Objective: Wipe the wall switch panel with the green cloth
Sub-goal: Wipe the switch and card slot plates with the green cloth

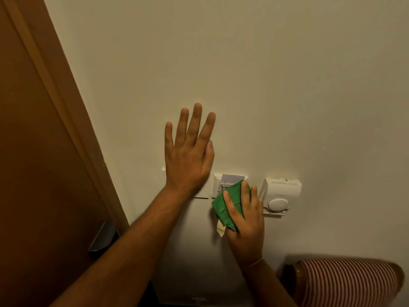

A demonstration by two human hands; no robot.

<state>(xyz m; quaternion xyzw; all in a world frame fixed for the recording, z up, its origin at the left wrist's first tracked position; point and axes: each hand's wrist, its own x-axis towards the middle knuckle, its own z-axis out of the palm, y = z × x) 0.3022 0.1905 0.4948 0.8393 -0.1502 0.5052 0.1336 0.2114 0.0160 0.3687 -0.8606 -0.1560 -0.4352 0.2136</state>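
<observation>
At the far left stands a brown wooden door (33, 151), its metal handle (103, 237) low beside the frame. Next along the pale wall (265, 74), the left hand (188, 156) lies open and flat, fingers spread upward, its heel covering most of one white plate; likely it braces the body while the other hand works. Just to its right sits the wall switch panel (221, 185), a white plate that seems to hold a card in a slot. The right hand (243, 216) presses the green cloth (228, 202) against the panel's lower right part, fingers spread over the folded fabric so it stays flat on the surface; a pale tag or corner hangs below the cloth. Judging by this, the wiping is under way. Beside the cloth, a white thermostat (281, 193) with a round dial sticks out from the wall. At the bottom right is a red-and-white striped object (345, 282). No writing is legible anywhere; the card's markings are too small.
</observation>
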